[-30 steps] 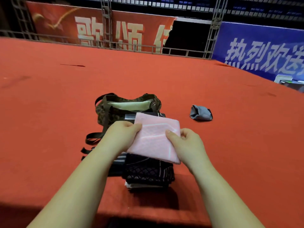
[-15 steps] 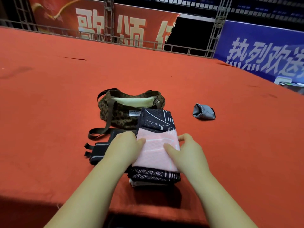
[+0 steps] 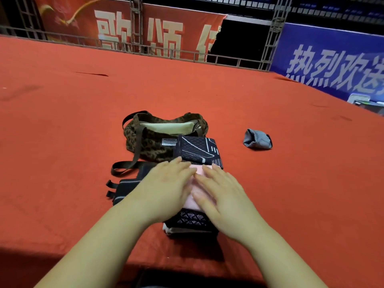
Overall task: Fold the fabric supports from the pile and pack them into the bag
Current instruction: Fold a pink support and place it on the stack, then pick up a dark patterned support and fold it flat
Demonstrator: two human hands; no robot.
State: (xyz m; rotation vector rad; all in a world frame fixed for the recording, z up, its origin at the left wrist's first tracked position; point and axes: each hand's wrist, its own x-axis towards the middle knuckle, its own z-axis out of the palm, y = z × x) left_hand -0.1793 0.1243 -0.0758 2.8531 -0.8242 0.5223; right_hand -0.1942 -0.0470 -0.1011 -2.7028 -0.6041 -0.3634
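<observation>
a black strapped support (image 3: 126, 187) is lying at the left edge of the pile. the left hand (image 3: 166, 187) is pressing flat, fingers straight, on the folded pink support (image 3: 198, 189) (mostly hidden), gripping nothing. the right hand (image 3: 223, 196) is pressing likewise beside it. behind, the open leopard-print bag (image 3: 149, 142) is sitting; a grey support (image 3: 257, 140) is lying well apart, rightward.

One bag (image 3: 153, 142), perhaps five supports (image 3: 198, 151)

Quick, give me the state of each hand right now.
Left hand: open, fingers flat, pressing on the folded pink fabric support.
Right hand: open, fingers flat, pressing on the same pink piece.
</observation>
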